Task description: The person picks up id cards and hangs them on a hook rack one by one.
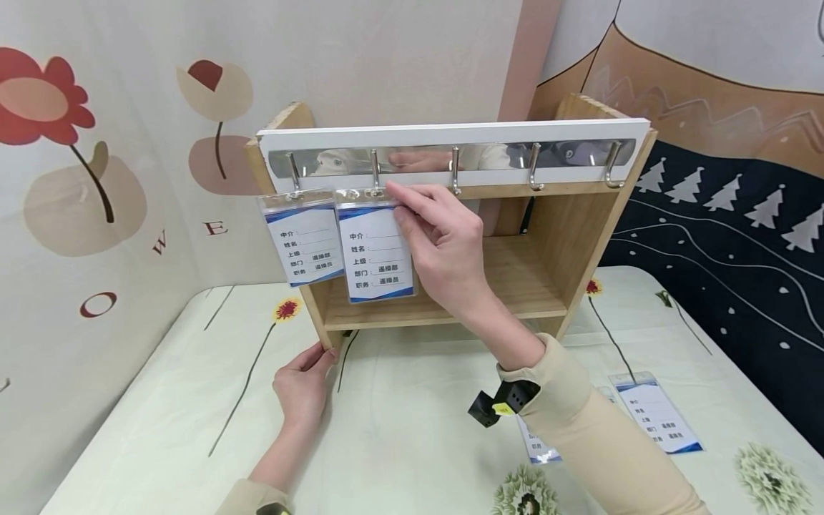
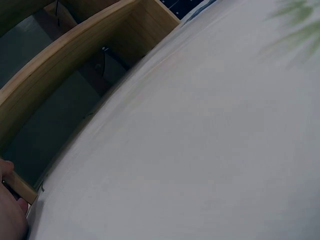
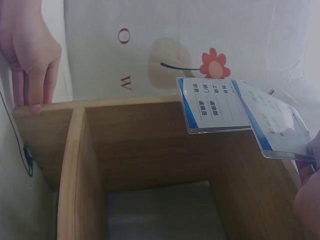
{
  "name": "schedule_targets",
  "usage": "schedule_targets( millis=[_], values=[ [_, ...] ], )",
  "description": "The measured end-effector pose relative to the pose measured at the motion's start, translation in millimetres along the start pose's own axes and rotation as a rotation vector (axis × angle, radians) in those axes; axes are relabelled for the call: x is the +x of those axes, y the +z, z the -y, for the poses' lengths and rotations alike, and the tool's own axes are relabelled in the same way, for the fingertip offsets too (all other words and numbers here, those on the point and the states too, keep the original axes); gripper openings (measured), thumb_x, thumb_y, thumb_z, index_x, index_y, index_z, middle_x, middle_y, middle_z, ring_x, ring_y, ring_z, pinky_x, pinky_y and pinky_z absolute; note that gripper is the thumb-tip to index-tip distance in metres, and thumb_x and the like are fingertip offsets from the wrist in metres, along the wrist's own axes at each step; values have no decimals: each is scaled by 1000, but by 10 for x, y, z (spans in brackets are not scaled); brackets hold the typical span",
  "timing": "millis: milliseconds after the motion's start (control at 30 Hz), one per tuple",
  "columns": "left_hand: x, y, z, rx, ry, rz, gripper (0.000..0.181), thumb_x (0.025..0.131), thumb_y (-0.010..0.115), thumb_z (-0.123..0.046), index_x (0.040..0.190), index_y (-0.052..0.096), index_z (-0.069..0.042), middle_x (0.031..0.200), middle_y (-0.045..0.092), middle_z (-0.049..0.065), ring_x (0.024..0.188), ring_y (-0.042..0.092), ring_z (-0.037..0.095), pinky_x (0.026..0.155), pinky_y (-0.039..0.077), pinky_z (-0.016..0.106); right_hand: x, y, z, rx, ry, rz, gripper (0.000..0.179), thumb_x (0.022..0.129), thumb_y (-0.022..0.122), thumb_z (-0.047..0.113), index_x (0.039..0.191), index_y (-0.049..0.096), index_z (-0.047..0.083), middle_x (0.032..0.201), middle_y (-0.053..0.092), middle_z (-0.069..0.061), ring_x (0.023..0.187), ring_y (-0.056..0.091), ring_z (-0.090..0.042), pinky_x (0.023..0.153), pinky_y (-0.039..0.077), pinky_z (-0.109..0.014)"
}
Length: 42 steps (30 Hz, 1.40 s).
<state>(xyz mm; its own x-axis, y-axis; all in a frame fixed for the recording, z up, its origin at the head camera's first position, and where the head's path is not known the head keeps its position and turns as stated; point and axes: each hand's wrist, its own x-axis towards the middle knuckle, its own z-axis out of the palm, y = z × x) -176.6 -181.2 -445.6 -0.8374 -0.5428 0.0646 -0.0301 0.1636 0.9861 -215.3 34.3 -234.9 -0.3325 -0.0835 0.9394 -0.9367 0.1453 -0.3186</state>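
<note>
My right hand (image 1: pixel 447 247) pinches the upper right edge of a clear-sleeved name badge (image 1: pixel 376 261). This badge's top lies at the second hook (image 1: pixel 375 170) from the left; whether the hook passes through its slot I cannot tell. Another name badge (image 1: pixel 302 247) hangs at the leftmost hook (image 1: pixel 293 172), slightly tilted and partly behind the first. Down at the wooden shelf (image 1: pixel 524 268), my left hand (image 1: pixel 302 390) grips the foot of its left side panel. In the right wrist view, the left hand (image 3: pixel 35 55) holds the panel's end, and both badges project past the shelf's edge.
Across the shelf's top front runs a white rail (image 1: pixel 450 132) with a shiny strip and several metal hooks. Two more badges lie on the flowered tablecloth (image 1: pixel 412 429) at right: one badge (image 1: pixel 656 415) in view, another badge (image 1: pixel 537 440) partly under my right forearm. A printed curtain (image 1: pixel 412 57) stands behind.
</note>
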Motion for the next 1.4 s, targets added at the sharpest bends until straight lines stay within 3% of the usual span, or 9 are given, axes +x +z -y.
schedule_targets(
  millis=[433, 667, 867, 1133, 1400],
  values=[
    [-8, 20, -37, 25, 9, 13, 29, 92, 75, -8, 120, 75, 1, 112, 73, 20, 79, 63, -13, 70, 52, 8, -55, -5, -103, -161, -28, -29, 26, 95, 65, -7, 119, 74, -3, 106, 72, -15, 98, 67, -22, 71, 48, -25],
    [-18, 16, -41, 7, 6, 16, 30, 92, 75, -7, 120, 74, 2, 113, 73, 20, 78, 64, -12, 71, 53, 9, -151, -50, -102, -133, -6, -23, 30, 95, 63, -9, 122, 72, -3, 110, 70, -15, 91, 65, -21, 74, 51, -23],
    [-20, 18, -36, -1, -6, 21, 31, 92, 75, -8, 121, 73, 3, 115, 72, 21, 77, 64, -12, 72, 53, 9, -368, -224, -105, -120, 1, -11, 31, 90, 67, -14, 119, 72, -5, 107, 70, -17, 93, 66, -25, 82, 56, -29],
    [-4, 1, -24, 15, -5, 22, 32, 92, 77, -11, 121, 74, 1, 115, 72, 19, 79, 64, -14, 73, 53, 9, -705, -566, -129, -118, 73, 100, 29, 85, 73, -14, 113, 74, -5, 106, 71, -15, 92, 68, -25, 83, 57, -28],
    [-5, -25, 1, 27, -7, 24, 33, 92, 78, -16, 121, 74, -1, 115, 73, 18, 81, 64, -13, 72, 52, 9, -942, -853, -129, -135, 133, 274, 27, 85, 74, -14, 107, 76, 2, 107, 72, -7, 90, 68, -20, 76, 56, -22]
  ],
)
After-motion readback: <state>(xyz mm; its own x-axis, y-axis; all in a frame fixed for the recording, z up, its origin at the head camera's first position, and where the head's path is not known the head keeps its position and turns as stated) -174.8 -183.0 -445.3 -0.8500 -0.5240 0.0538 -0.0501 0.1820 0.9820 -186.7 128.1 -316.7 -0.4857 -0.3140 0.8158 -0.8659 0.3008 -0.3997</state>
